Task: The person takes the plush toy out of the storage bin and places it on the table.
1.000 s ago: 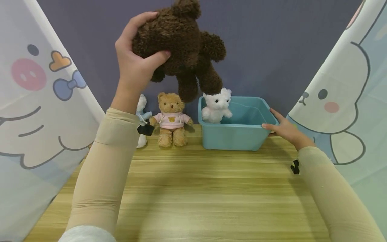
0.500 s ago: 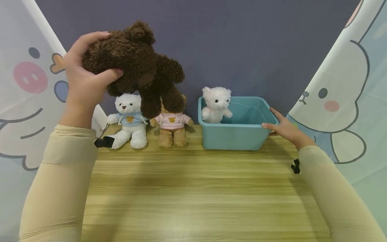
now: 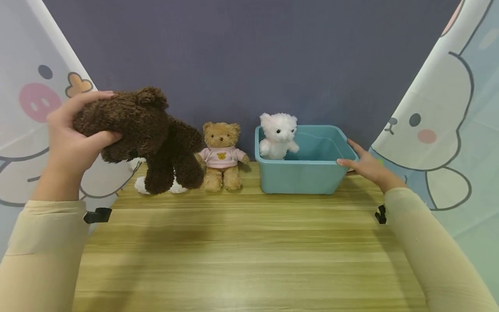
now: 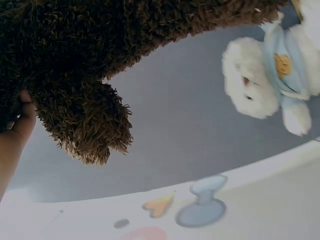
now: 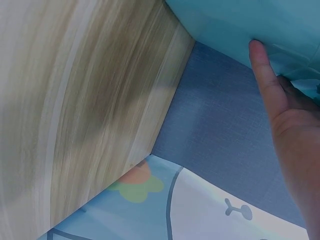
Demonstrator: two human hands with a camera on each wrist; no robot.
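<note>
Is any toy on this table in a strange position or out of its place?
Yes. The brown teddy bear is not seated like the others: the left hand grips it by the head, so it hangs tilted, covering most of the white bear in blue. The tan bear sits upright.

My left hand (image 3: 72, 143) grips a dark brown teddy (image 3: 144, 134) of shaggy, curly plush. My right hand (image 3: 366, 167) touches a teal tub (image 3: 304, 177) of smooth, slightly glossy plastic. The table (image 3: 249, 251) is matt wood-grain laminate. My sleeves (image 3: 429, 255) are smooth beige cloth. The small white bear (image 3: 277, 135) is fluffy.
</note>
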